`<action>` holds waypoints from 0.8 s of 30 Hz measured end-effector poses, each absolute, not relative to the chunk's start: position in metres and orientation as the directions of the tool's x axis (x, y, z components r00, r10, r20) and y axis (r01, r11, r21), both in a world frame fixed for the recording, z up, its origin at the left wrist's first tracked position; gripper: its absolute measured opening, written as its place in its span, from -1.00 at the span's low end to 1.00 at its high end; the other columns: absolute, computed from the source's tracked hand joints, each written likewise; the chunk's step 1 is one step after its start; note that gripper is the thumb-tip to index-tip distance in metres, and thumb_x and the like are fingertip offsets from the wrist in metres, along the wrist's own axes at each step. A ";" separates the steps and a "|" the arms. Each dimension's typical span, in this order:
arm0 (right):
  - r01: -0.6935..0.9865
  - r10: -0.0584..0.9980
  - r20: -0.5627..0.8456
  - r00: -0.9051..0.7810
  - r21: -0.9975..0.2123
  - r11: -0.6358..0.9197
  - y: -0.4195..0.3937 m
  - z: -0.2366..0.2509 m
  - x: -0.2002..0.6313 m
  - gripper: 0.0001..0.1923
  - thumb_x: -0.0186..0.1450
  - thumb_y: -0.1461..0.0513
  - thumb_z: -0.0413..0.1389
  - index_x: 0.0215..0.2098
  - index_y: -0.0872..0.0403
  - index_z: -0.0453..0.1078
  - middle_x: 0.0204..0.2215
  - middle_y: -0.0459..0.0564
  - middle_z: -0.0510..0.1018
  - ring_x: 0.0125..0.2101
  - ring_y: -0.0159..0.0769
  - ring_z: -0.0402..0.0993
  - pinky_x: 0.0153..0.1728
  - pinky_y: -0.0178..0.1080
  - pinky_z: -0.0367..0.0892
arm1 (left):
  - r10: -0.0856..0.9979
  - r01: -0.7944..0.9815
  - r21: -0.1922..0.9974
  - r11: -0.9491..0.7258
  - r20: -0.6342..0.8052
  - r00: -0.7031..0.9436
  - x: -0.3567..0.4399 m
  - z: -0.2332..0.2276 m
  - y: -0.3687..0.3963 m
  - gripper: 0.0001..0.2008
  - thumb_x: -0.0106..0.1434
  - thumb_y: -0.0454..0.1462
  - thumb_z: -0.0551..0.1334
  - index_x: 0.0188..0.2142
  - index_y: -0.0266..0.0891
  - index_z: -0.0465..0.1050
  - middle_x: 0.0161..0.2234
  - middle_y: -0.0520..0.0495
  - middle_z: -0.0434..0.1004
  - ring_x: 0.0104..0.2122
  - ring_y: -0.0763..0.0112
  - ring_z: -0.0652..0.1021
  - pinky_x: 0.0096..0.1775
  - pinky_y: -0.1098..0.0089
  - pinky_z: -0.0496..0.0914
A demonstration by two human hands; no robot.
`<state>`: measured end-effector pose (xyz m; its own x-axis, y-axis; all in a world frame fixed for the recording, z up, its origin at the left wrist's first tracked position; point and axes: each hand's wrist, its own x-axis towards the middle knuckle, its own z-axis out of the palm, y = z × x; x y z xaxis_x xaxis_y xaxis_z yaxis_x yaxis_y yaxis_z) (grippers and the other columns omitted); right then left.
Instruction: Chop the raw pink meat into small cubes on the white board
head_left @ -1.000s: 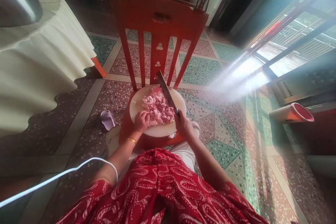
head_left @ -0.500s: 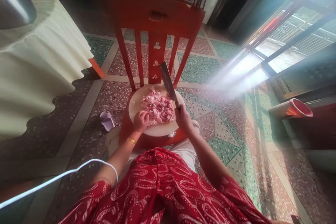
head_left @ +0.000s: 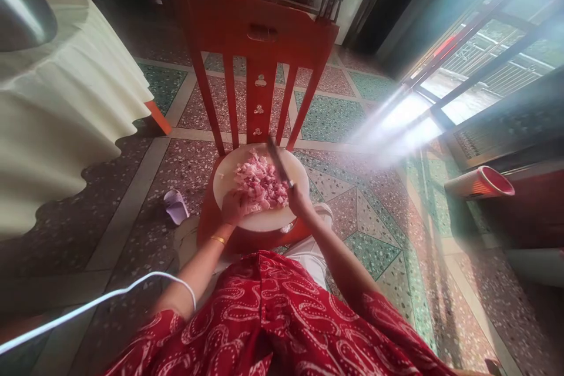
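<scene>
Right-side window glare; blurred, warped edges

I count one chair, one board, one knife, one slipper, one cup.

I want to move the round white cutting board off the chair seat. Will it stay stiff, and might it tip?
The cutting board looks thick and flat, so probably stiff. Its near edge seems to overhang the chair seat, so pushing there might tip it. The chopped meat lies loose and would likely slide.
</scene>
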<state>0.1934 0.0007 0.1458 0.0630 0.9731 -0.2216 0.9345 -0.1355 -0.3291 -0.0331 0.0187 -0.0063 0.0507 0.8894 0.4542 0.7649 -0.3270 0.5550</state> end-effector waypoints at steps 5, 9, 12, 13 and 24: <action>0.964 0.942 -0.335 0.007 -0.249 -0.096 0.014 0.152 0.205 -0.66 0.38 0.04 -0.17 -0.13 0.10 0.24 -0.31 0.15 0.53 -0.37 -0.17 0.46 -0.47 -0.30 0.14 | 0.892 0.770 0.553 -0.318 0.450 0.046 -0.033 -0.003 0.019 -0.77 0.26 -0.21 0.03 -0.28 -0.21 0.44 -0.28 -0.15 0.46 -0.23 0.23 0.46 -0.12 0.21 0.35; 0.960 0.997 -0.077 0.014 -0.276 -0.035 0.009 0.166 0.217 -0.64 0.40 0.04 -0.26 -0.06 0.08 0.19 -0.33 0.08 0.52 -0.36 -0.19 0.45 -0.47 -0.31 0.11 | 0.885 0.760 0.555 -0.337 0.463 0.054 -0.034 -0.005 0.020 -0.77 0.26 -0.23 0.02 -0.26 -0.21 0.43 -0.25 -0.15 0.47 -0.18 0.23 0.46 -0.08 0.23 0.33; 0.965 0.988 -0.138 0.064 -0.243 -0.096 0.006 0.145 0.216 -0.66 0.40 0.09 -0.24 -0.06 0.11 0.19 -0.32 0.10 0.52 -0.35 -0.20 0.45 -0.46 -0.31 0.10 | 0.885 0.765 0.555 -0.327 0.463 0.042 -0.033 -0.006 0.019 -0.77 0.25 -0.24 0.02 -0.25 -0.21 0.44 -0.23 -0.15 0.47 -0.17 0.23 0.45 -0.08 0.22 0.33; 0.969 0.976 -0.205 0.068 -0.220 -0.114 0.006 0.136 0.215 -0.68 0.40 0.10 -0.22 -0.08 0.11 0.21 -0.33 0.11 0.53 -0.35 -0.20 0.45 -0.46 -0.31 0.10 | 0.885 0.767 0.553 -0.325 0.464 0.040 -0.033 -0.005 0.019 -0.77 0.25 -0.24 0.02 -0.25 -0.21 0.44 -0.23 -0.16 0.47 -0.18 0.23 0.46 -0.08 0.22 0.34; 0.956 0.996 -0.048 0.069 -0.282 -0.080 0.005 0.155 0.232 -0.67 0.40 0.09 -0.25 -0.08 0.10 0.21 -0.37 0.08 0.52 -0.39 -0.20 0.43 -0.47 -0.31 0.08 | 0.878 0.769 0.542 -0.339 0.475 0.053 -0.034 -0.011 0.023 -0.78 0.23 -0.24 0.05 -0.25 -0.21 0.44 -0.25 -0.16 0.47 -0.18 0.22 0.46 -0.08 0.21 0.34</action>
<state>0.2315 0.0046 0.1547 0.0695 0.9964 -0.0478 0.9560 -0.0802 -0.2820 -0.0344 0.0231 -0.0114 0.0529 0.8782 0.4753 0.7689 -0.3395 0.5417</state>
